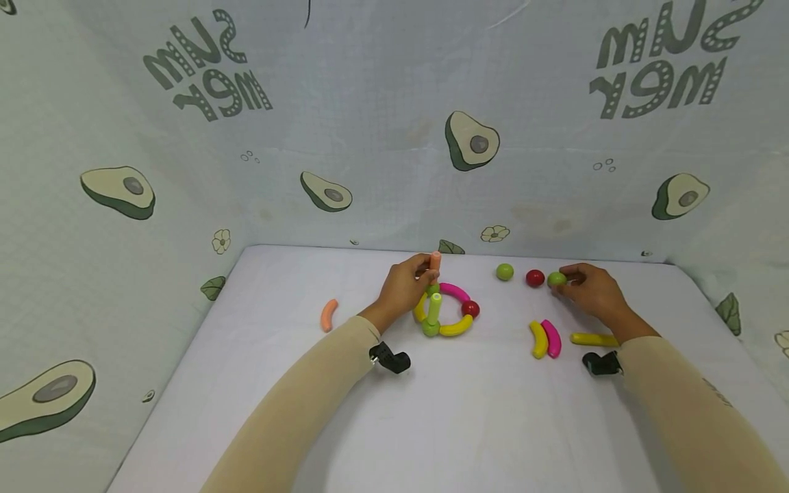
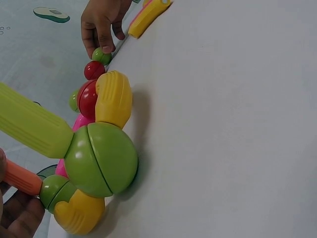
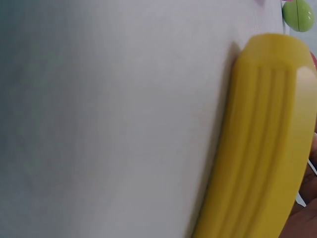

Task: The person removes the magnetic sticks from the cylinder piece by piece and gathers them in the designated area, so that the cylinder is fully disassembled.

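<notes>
A ring of curved pieces and balls lies on the table, its yellow piece (image 1: 456, 326) at the front and a red ball (image 1: 470, 309) on its right. From its front green ball (image 2: 101, 159) a light green stick (image 1: 434, 309) stands up. My left hand (image 1: 403, 287) pinches an orange stick (image 2: 22, 177) that meets the ring's back green ball (image 2: 55, 191). Over at the right, my right hand (image 1: 590, 291) holds a loose green ball (image 1: 557, 279) between thumb and fingers; in the left wrist view that hand (image 2: 105, 22) touches the ball from above.
Another green ball (image 1: 505, 272) and a red ball (image 1: 535, 278) lie at the back. Nearer are a curved yellow piece (image 1: 539, 339), a pink one (image 1: 551, 339) and a long yellow piece (image 1: 593, 339) by my right wrist. An orange curved piece (image 1: 329, 315) lies left of the ring.
</notes>
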`<state>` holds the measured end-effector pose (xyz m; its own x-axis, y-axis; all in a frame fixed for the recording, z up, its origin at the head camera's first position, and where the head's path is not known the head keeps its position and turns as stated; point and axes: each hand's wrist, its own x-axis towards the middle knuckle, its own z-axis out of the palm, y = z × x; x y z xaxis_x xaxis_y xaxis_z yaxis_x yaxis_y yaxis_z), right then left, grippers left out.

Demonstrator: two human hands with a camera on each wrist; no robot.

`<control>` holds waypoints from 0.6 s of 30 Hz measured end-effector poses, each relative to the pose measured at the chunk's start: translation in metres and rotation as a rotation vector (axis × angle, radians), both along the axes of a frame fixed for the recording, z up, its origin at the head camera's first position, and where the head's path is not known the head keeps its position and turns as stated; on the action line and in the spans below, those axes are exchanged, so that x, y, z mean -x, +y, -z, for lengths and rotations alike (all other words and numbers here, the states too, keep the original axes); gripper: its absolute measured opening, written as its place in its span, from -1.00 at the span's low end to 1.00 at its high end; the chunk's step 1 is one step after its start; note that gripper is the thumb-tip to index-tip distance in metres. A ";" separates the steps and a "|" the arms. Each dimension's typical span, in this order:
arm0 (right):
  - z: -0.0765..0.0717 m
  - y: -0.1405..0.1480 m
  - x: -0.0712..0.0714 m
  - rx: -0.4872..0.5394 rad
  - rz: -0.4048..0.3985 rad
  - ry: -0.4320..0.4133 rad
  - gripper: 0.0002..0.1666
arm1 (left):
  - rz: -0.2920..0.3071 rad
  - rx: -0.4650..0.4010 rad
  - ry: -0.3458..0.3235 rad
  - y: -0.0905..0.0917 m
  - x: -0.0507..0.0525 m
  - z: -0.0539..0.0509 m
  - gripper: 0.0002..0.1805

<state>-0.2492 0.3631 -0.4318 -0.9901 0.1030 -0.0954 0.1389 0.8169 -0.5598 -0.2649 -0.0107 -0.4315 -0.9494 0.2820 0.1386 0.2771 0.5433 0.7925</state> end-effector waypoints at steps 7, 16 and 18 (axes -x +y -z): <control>-0.001 0.000 -0.002 -0.001 -0.006 -0.005 -0.36 | -0.010 -0.011 -0.010 0.001 -0.001 0.001 -0.51; -0.004 0.000 -0.004 0.025 -0.009 -0.001 -0.25 | -0.019 0.011 -0.020 -0.002 -0.002 0.005 -0.49; -0.005 -0.001 -0.006 0.028 0.004 0.010 -0.22 | -0.026 0.003 -0.018 -0.003 -0.002 0.006 -0.46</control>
